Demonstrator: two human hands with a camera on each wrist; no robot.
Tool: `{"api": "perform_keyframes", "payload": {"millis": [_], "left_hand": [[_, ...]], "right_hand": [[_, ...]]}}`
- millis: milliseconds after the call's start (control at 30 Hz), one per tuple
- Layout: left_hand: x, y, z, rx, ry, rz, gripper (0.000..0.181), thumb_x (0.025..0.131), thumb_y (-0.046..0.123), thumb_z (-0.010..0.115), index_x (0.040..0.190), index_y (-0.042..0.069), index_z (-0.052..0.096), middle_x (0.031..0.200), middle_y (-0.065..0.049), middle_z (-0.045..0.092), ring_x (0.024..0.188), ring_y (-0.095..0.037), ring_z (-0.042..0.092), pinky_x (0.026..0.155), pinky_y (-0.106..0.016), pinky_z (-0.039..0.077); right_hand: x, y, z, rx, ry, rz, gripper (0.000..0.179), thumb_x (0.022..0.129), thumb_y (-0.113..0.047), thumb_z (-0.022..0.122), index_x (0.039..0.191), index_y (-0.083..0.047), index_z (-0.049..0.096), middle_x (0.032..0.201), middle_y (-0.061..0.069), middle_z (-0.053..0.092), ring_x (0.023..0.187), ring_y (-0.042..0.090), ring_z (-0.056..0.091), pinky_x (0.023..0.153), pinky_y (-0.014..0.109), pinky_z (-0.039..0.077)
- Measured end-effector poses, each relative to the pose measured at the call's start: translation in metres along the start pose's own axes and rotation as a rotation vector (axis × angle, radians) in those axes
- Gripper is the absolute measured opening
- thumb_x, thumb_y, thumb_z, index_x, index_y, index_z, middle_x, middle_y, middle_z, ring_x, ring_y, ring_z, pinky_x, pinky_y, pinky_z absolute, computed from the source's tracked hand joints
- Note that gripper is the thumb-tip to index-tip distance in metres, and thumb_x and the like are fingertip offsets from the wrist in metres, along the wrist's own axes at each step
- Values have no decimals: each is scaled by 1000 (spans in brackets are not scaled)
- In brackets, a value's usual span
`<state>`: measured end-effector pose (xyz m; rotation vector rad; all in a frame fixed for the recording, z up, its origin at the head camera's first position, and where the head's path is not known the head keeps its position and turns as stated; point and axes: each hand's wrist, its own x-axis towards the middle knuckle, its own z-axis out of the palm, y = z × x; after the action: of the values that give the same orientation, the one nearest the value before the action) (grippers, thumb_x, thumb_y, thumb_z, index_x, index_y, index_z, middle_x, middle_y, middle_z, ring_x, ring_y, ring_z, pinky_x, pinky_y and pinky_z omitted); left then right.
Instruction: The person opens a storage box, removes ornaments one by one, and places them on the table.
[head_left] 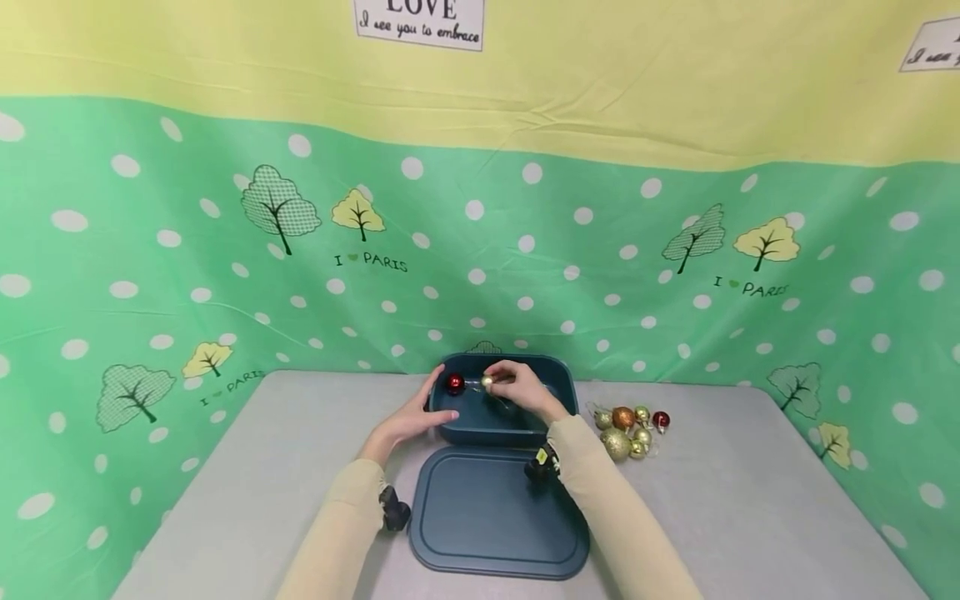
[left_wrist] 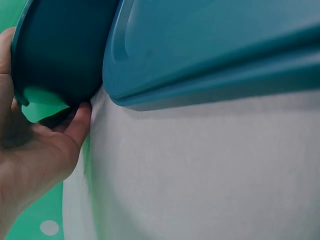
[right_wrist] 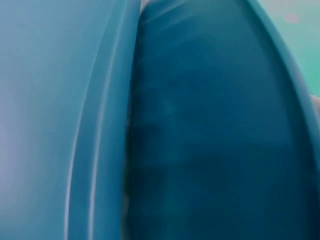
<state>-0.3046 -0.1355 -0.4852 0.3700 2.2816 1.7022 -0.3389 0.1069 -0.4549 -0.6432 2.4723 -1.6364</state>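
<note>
A dark blue-green rectangular box (head_left: 487, 436) stands at the back of the table, uncovered. My left hand (head_left: 412, 417) holds its left end, with the thumb over the near side and the fingers along the end wall; the left wrist view shows fingers (left_wrist: 80, 122) against the box's lower edge. Inside, at the left, lies a shiny red ball ornament (head_left: 455, 383). Over the box's middle, my right hand (head_left: 522, 390) pinches a small gold ball ornament (head_left: 487, 381). The right wrist view shows mostly the box wall (right_wrist: 215, 120), so the right fingers are hidden there.
The matching flat lid (head_left: 495, 517) lies on the grey table (head_left: 262, 500) right in front of the box. To the box's right sits a cluster of several ornaments, among them a large glittery gold ball (head_left: 616, 444) and a dark red ball (head_left: 661, 419). A patterned green cloth (head_left: 525, 275) hangs behind.
</note>
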Motion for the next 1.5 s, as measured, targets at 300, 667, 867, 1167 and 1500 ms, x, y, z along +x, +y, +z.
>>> {"api": "perform_keyframes", "payload": {"millis": [300,667,867,1167,1500], "left_hand": [[-1,-2,0,-3,5,5,94,88,18,70,157,23,7,160,-19,1,143,-41,6,111,-59,10],[-2,0,-1,-10,4,14,95,88,17,70,157,22,6,159,-23,1,142,-45,5,110,-61,10],[-2,2,-1,-5,6,8,95,88,17,71,157,22,6,159,-22,1,142,-45,5,110,-61,11],[-9,18,0,-6,-26,2,95,88,13,69,157,13,4,157,-26,-1,141,-46,3,110,-62,11],[-11,18,-1,-3,-15,20,93,88,13,68,157,15,5,157,-26,0,141,-47,4,109,-63,11]], "right_hand": [[-10,-12,-14,6,-26,-40,29,88,0,67,115,7,62,101,16,65,87,24,64,78,34,54],[-28,-22,-33,-20,-44,-81,29,88,-1,67,114,9,61,100,17,64,86,28,63,75,32,53],[-45,-30,-40,-91,-85,-71,29,90,-1,65,117,8,61,103,19,64,86,27,62,72,32,52],[-66,-39,-59,-142,-122,-124,27,88,3,64,113,12,59,102,22,63,84,30,62,69,31,52],[-82,-19,-81,-149,-135,-108,27,90,0,64,116,7,60,103,18,62,85,26,60,69,29,51]]}}
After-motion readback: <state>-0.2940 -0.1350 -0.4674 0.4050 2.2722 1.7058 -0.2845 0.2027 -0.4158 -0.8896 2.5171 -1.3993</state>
